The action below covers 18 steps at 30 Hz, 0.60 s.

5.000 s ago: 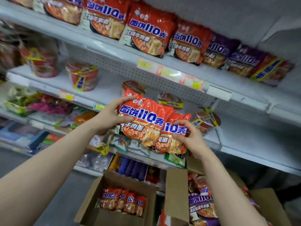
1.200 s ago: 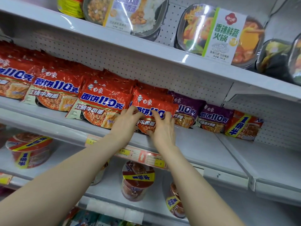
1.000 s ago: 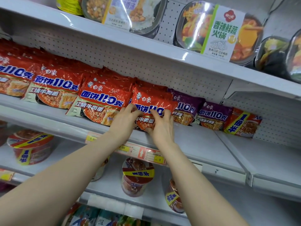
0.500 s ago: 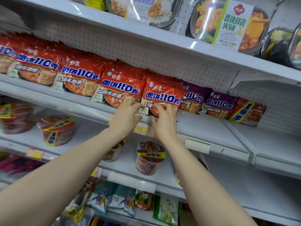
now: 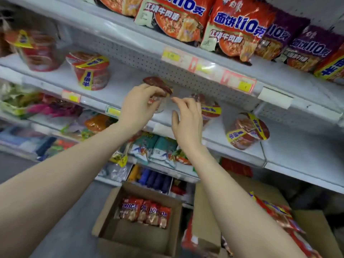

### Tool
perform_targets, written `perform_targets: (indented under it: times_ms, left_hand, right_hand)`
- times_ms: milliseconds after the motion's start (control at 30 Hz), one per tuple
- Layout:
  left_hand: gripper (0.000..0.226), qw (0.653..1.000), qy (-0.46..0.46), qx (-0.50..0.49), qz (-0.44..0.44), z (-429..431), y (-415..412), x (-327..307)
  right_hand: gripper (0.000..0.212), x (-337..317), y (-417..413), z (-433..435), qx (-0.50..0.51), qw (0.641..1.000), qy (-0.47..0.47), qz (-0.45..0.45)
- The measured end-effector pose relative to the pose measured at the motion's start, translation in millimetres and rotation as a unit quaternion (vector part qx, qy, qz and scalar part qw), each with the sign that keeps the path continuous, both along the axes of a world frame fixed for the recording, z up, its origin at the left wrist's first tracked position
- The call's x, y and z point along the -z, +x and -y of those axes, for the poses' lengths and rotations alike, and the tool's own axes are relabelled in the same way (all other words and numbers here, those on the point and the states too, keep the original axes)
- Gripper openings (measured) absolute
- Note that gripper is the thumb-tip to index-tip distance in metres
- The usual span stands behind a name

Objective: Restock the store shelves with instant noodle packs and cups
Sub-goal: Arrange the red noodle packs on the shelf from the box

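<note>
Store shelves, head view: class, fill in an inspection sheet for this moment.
Surface: white cup shelf, bare toward its right.
Job's things: red packs and purple packs above; noodle cups below; open carton holding packs.
Clutter: mixed snack bags on lower shelves.
Grippers: left hand at a tilted cup, grip blurred; right hand open.
Cables: nothing seen.
Surroundings: grey floor.

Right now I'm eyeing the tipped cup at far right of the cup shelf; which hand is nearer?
Right. The right hand hangs left of the tipped cup; the left hand is farther left.
</note>
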<state>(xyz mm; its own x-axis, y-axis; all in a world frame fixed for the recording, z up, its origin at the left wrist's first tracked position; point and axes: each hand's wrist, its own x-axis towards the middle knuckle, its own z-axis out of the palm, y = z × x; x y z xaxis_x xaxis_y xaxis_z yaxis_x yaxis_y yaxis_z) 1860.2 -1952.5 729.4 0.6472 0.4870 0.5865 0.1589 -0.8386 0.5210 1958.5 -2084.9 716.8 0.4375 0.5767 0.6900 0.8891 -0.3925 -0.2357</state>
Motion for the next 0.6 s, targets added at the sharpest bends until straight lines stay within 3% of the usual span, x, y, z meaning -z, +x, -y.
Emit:
perform_targets:
  times_ms: [333, 600]
  left_hand:
    - [0.026, 0.988, -0.131, -0.010, -0.086, 16, -37, 155]
    - [0.025, 0.952, -0.254, -0.059, -0.158, 48, -65, 309]
  right_hand:
    - [0.036, 157, -28, 29, -0.008, 0.986, -0.085, -0.143]
    - [0.035, 307, -44, 74, 0.010, 0.953, -0.157, -0.260]
